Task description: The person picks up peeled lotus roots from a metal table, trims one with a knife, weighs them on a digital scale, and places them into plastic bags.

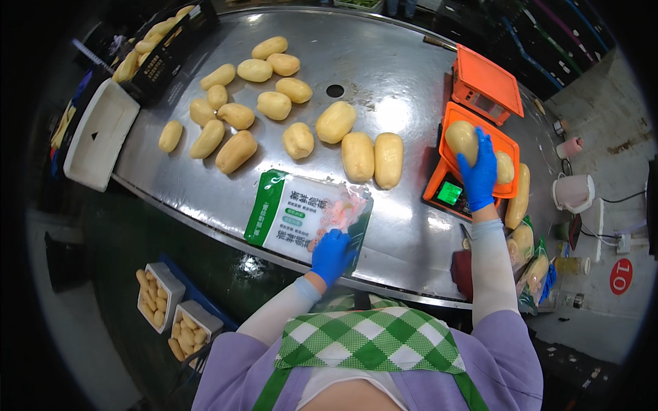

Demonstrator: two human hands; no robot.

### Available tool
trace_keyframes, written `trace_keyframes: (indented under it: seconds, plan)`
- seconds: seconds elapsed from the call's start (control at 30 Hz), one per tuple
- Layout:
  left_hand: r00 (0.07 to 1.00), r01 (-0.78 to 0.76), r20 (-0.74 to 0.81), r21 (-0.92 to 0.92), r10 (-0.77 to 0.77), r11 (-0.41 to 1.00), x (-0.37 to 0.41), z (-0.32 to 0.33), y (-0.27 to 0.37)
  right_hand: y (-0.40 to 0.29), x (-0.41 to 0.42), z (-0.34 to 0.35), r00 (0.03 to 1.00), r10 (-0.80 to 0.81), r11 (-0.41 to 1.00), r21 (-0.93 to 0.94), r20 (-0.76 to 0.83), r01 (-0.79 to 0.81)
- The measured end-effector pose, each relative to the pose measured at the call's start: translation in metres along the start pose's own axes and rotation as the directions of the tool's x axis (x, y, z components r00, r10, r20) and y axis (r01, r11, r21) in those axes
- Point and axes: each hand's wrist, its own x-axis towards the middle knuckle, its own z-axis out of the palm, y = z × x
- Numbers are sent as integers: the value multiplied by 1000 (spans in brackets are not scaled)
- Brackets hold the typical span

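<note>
My right hand (479,172), in a blue glove, grips a peeled lotus root segment (461,138) over the orange pan of a digital scale (506,134). A second lotus root piece (504,167) sits in that pan, partly behind my hand. The scale's display (449,193) glows green. My left hand (333,255), gloved in blue too, touches the near right part of a flat printed plastic bag (293,213). Its fingertips are bent against the film, and whether they pinch it is hidden. Beyond the bag lie three large lotus root segments (358,156).
Several lotus root pieces (236,116) spread over the steel table (216,192). A second orange scale (486,82) stands behind. Filled bags (534,272) sit at right. A white foam box (100,134) and black crate (159,67) are left; foam boxes (175,287) of roots stand below.
</note>
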Motion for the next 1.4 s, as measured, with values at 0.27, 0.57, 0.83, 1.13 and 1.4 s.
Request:
trace_keyframes:
  seconds: [0.27, 0.57, 0.83, 1.13, 1.4]
  plan:
    - [961, 59, -256, -197, -110, 979, -2, 22, -14, 30, -21, 6, 987, 145, 940, 301, 74, -161]
    - [901, 204, -103, -757, -422, 620, -11, 20, -33, -113, -149, 20, 482, 71, 87, 476, 873, -875]
    - [924, -152, -381, -383, -6, 911, -2, -16, -2, -122, -203, 51, 670, -170, 561, 630, 723, -537]
    - [909, -335, -293, -86, 297, 938, 4, -57, 41, -142, -185, 54, 726, -303, 702, 660, 617, -268]
    - [903, -379, -299, -218, 308, 900, -1, -53, 50, -162, -194, 77, 278, -173, -447, 176, 945, -877]
